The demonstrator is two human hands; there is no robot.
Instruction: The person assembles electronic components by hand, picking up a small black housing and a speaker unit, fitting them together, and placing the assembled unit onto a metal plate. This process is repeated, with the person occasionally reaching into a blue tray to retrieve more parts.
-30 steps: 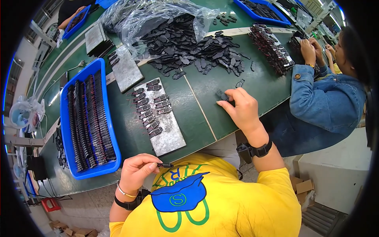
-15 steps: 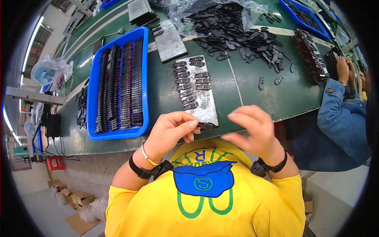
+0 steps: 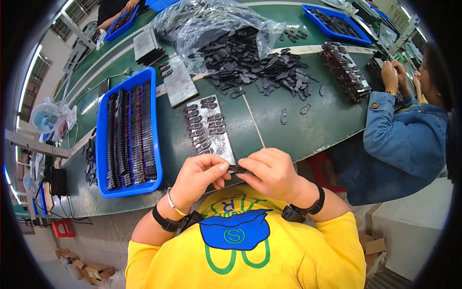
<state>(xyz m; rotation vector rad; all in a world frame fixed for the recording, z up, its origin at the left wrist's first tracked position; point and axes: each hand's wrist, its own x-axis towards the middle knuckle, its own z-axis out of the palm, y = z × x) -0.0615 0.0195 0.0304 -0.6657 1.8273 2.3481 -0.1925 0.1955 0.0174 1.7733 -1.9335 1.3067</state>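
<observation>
Black module (image 3: 237,169) sits pinched in fingertips of left hand (image 3: 201,174) and right hand (image 3: 272,171) by the surface (image 3: 298,132)'s near edge; best steadied level with light, even pressure from both.

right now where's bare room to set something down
Bare: green tabletop right of the pale seam, below two loose black pieces, and a narrower strip between the blue plastic tray and nearest grey metal plate. Crowded: the heap of flat black parts, and around left hand and right hand.
</observation>
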